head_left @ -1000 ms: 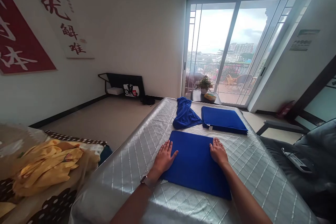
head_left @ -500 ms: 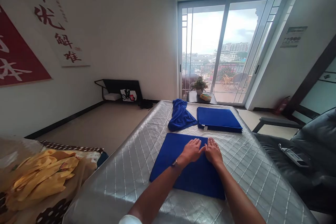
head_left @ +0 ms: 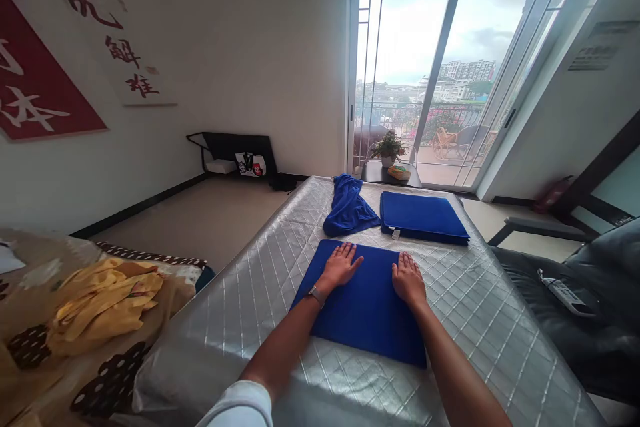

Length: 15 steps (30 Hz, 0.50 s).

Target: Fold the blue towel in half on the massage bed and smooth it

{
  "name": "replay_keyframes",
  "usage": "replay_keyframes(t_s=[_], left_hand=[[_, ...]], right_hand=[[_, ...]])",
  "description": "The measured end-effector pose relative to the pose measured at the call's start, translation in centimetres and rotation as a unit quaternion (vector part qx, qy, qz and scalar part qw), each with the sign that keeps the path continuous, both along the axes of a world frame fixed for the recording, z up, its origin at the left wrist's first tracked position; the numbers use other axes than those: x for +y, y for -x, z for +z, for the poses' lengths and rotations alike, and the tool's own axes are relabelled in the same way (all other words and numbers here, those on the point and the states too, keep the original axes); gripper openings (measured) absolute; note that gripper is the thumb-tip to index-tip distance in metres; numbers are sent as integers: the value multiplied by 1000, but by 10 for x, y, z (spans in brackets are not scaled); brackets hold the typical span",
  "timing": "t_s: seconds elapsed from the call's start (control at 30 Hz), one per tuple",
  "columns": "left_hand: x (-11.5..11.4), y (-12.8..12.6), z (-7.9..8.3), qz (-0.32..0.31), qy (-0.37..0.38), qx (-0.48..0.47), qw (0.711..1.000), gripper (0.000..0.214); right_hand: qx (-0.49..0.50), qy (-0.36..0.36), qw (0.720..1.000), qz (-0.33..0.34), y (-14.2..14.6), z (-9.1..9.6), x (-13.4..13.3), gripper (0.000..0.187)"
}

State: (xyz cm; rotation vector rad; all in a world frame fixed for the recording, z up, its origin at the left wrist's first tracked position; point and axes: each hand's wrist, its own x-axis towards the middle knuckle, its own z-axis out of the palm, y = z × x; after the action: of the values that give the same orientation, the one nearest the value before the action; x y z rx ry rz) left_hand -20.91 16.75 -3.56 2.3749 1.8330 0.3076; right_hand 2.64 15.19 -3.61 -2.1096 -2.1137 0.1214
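Both hands are open, palms down, fingers straight, gripping nothing: left hand (head_left: 341, 265) lies on the upper left part of a blue fabric rectangle (head_left: 373, 313), right hand (head_left: 409, 279) along its right edge near the far corner. Rectangle is flat, matte, smooth, crisp-edged, on a shiny silver cover (head_left: 265, 300) quilted in diamonds. Just beyond: folded blue stack (head_left: 425, 213), layered, squared off, small white tag (head_left: 396, 234) on near edge; left of it, limp crumpled blue cloth (head_left: 350, 210), soft folds. Watch (head_left: 317, 293) on left wrist. Far left, rumpled yellow fabric (head_left: 107, 300); right, padded black armchair (head_left: 607, 267), glossy leather-like surface.
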Motion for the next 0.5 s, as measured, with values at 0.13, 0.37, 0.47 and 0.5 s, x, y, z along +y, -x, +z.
replay_keyframes(t_s=[0.13,0.37,0.47,0.5], left_hand=[[3,56,0,77,15,13,997,77],[-2,64,-2,83,-11,4,997,80],[-2,62,-4,81,-13,-5,997,80],[-2,62,-4,80,-14,-9,997,79]], right_hand=[[-11,0,1000,-4,-2,-2,2,65],[-24,2,1000,-2,-5,-5,5,66],[-31,4,1000,-2,-7,-7,7,66],[-33,6,999,-3,-8,-8,8,66]])
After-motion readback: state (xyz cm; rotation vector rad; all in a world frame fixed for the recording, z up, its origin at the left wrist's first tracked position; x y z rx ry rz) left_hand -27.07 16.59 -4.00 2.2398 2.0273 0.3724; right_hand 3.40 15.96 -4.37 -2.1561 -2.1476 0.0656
